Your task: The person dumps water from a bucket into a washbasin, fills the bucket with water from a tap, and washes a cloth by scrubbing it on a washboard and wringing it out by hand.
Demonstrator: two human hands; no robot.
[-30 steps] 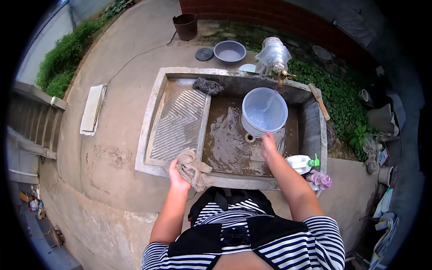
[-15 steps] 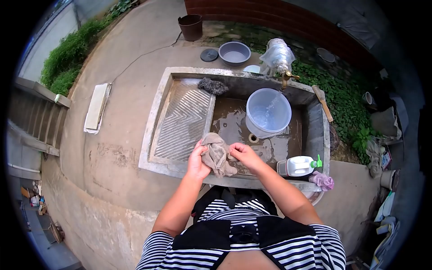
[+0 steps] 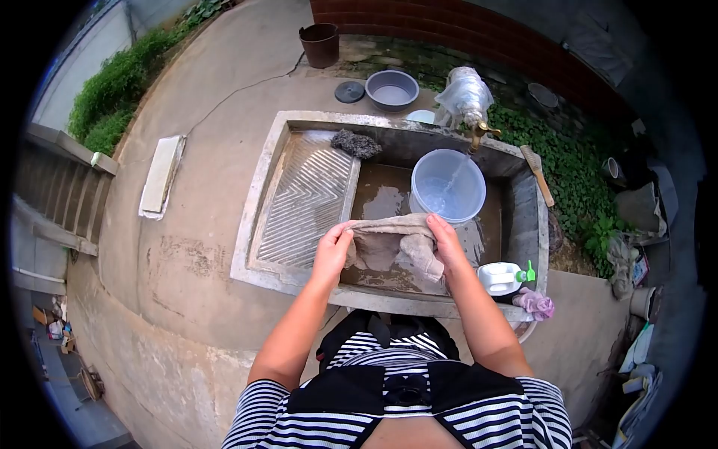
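While both hands, left [image 3: 333, 251] and right [image 3: 443, 239], are closed on the cloth's [image 3: 393, 241] top corners, it hangs spread above the sink [image 3: 258, 176] near the bucket [image 3: 447, 187]. Keeping it taut and low over the basin should limit dripping.

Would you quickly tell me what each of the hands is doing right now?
Left hand: closed on one end of the brown cloth.
Right hand: closed on the other end of the same cloth, held stretched over the sink.
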